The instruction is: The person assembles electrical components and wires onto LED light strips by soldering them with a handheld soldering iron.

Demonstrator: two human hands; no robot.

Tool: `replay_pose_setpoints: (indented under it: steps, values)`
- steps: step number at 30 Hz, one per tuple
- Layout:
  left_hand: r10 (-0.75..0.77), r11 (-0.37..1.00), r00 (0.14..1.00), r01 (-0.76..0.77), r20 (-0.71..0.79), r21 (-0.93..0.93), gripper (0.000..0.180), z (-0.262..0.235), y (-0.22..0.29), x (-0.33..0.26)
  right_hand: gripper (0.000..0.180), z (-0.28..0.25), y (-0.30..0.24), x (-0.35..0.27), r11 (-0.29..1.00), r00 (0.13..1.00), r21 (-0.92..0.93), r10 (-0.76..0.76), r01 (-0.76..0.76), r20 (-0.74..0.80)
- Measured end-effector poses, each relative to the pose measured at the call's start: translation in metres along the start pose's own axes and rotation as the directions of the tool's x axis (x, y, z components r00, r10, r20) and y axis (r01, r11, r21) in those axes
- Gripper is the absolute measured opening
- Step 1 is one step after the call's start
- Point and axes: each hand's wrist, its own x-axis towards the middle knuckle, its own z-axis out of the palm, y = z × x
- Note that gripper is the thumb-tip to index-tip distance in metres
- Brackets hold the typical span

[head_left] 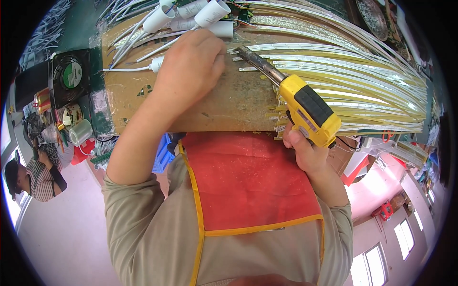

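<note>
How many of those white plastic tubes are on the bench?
4 show: two white tubes side by side, one between them, one just above the left hand at. Others may be hidden beyond the top edge.

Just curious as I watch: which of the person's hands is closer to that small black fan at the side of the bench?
Left. The left hand rests on the brown board, with the black fan off to its left. The right hand grips the yellow soldering tool, far across the board.
</note>
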Motion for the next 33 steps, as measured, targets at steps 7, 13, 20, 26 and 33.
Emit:
replay_pose_setpoints:
  steps: [7,13,20,26,33]
  values:
    - [0.029,0.999,1.0,-0.029,0.012,-0.018,0.007,-0.0004,-0.0018,0.0005,0.053,0.0017,-0.0045,0.0014,0.998,0.998,0.011,-0.064,0.064,0.012]
    - [-0.002,1.0,0.999,0.002,0.045,0.004,0.007,-0.0025,-0.002,0.0017,0.026,0.0015,-0.0058,-0.0001,0.996,0.999,0.084,0.023,-0.021,-0.028]
    - [0.014,1.0,1.0,-0.014,0.01,-0.017,0.007,-0.0004,-0.0011,0.0017,0.027,0.0001,-0.0027,-0.0012,0.999,0.999,0.023,0.035,-0.034,-0.034]
    - [0.005,1.0,1.0,-0.005,0.001,-0.025,0.007,0.0002,-0.0004,0.0019,0.029,0.0,-0.0015,-0.0015,0.997,0.996,0.04,0.063,-0.061,-0.063]
    - [0.007,1.0,1.0,-0.007,0.001,-0.008,0.008,0.0003,0.0001,0.0022,0.029,-0.0015,0.0002,-0.0017,0.995,0.997,0.079,0.061,-0.057,-0.053]
